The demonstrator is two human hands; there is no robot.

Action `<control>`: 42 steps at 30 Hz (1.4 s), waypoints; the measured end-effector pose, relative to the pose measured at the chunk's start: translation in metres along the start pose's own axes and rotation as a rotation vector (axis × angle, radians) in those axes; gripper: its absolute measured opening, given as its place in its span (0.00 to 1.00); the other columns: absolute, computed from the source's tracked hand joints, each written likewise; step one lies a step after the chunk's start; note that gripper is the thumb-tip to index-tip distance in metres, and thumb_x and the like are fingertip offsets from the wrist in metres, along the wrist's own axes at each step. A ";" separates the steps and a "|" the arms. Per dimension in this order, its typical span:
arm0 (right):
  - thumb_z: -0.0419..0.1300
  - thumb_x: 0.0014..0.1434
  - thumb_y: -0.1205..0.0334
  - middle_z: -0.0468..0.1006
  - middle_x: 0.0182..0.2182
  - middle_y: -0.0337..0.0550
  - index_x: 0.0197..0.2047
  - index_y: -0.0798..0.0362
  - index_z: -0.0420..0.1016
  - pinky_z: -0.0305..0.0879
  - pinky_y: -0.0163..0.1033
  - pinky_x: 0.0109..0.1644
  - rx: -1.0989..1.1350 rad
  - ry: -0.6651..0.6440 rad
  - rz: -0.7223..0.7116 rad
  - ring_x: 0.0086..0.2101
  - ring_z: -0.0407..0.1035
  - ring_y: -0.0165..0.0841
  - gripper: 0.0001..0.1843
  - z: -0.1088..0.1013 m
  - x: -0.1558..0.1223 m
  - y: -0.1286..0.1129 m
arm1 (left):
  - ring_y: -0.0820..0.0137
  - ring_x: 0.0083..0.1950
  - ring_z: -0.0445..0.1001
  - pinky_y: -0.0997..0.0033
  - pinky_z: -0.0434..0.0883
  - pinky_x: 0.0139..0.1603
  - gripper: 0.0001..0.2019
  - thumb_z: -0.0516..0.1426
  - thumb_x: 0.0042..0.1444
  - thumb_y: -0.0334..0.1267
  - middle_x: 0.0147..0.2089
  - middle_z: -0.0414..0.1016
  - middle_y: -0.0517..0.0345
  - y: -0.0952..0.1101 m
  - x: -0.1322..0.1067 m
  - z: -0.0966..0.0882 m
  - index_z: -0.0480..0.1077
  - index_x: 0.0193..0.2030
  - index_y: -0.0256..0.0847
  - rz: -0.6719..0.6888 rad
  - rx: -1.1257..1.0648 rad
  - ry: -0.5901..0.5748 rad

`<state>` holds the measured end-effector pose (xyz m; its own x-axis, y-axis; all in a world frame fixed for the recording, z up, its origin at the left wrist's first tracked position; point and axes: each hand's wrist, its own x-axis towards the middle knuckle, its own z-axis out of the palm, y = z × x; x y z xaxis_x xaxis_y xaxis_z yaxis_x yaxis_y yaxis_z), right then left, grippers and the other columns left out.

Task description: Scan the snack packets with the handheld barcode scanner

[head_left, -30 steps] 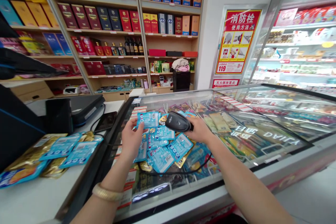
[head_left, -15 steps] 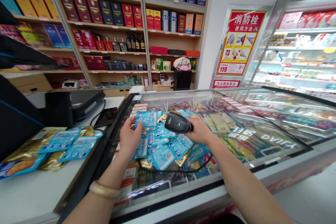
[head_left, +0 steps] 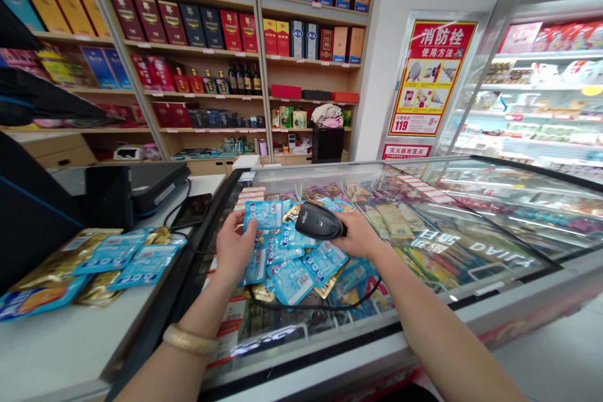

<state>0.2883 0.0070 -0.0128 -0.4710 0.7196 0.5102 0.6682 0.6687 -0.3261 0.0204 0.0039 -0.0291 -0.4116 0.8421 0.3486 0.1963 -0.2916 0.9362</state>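
The blue packet (head_left: pixel 266 215), pinched at its left edge by the left hand (head_left: pixel 234 246) over the glass freezer lid (head_left: pixel 330 330), looks light, floppy and slick, best held by an edge, while the right hand (head_left: pixel 358 235) grips the scanner (head_left: pixel 319 221).

Noted blue packets (head_left: pixel 291 281) heaped, overlapping, on freezer glass (head_left: pixel 330 334), with gold ones (head_left: pixel 264 294) among them and black cable (head_left: pixel 311 308) curved along near side; on white counter (head_left: pixel 56 352) at left, more blue and gold packets (head_left: pixel 108 251) piled, then phone (head_left: pixel 192 210) lying flat and black machine (head_left: pixel 157 187) farther back.
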 end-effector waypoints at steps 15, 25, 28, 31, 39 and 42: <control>0.60 0.48 0.65 0.80 0.34 0.42 0.39 0.51 0.75 0.64 0.35 0.40 0.027 -0.019 0.008 0.36 0.74 0.36 0.12 -0.001 0.001 -0.001 | 0.70 0.31 0.76 0.68 0.76 0.33 0.14 0.58 0.50 0.39 0.41 0.76 0.54 0.001 -0.001 0.000 0.69 0.44 0.39 -0.022 0.014 0.004; 0.60 0.49 0.64 0.79 0.32 0.42 0.36 0.51 0.74 0.64 0.35 0.39 0.020 -0.003 -0.003 0.34 0.73 0.35 0.09 0.001 0.001 0.000 | 0.69 0.33 0.76 0.67 0.77 0.35 0.14 0.58 0.50 0.40 0.41 0.75 0.53 0.001 -0.001 0.001 0.69 0.43 0.39 -0.045 0.007 0.008; 0.60 0.49 0.64 0.79 0.32 0.42 0.35 0.51 0.74 0.63 0.35 0.39 0.024 0.004 -0.011 0.34 0.73 0.36 0.08 0.000 0.001 0.001 | 0.69 0.33 0.76 0.68 0.76 0.34 0.14 0.58 0.50 0.40 0.41 0.76 0.53 0.001 -0.001 0.001 0.69 0.43 0.39 -0.041 0.011 0.001; 0.60 0.49 0.64 0.79 0.31 0.42 0.35 0.51 0.74 0.63 0.35 0.38 0.037 0.006 -0.003 0.33 0.72 0.35 0.08 0.001 0.001 0.001 | 0.69 0.32 0.76 0.67 0.76 0.34 0.14 0.58 0.49 0.40 0.41 0.76 0.53 0.001 -0.001 0.000 0.69 0.43 0.39 -0.045 0.009 0.000; 0.60 0.50 0.64 0.80 0.33 0.42 0.37 0.51 0.75 0.64 0.35 0.40 0.036 0.009 0.028 0.34 0.73 0.35 0.09 0.003 0.000 0.004 | 0.67 0.35 0.77 0.65 0.77 0.36 0.16 0.59 0.49 0.41 0.42 0.77 0.51 -0.002 0.000 0.000 0.69 0.45 0.39 -0.030 -0.015 0.014; 0.61 0.50 0.63 0.80 0.33 0.42 0.38 0.51 0.76 0.65 0.36 0.40 0.037 0.024 0.015 0.34 0.73 0.36 0.10 0.003 0.000 0.005 | 0.63 0.42 0.77 0.59 0.76 0.43 0.20 0.57 0.51 0.43 0.47 0.77 0.48 -0.009 0.003 0.000 0.70 0.50 0.38 0.007 0.029 -0.064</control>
<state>0.2903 0.0109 -0.0173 -0.4466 0.7253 0.5238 0.6531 0.6645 -0.3633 0.0176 0.0088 -0.0365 -0.3530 0.8676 0.3503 0.2245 -0.2849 0.9319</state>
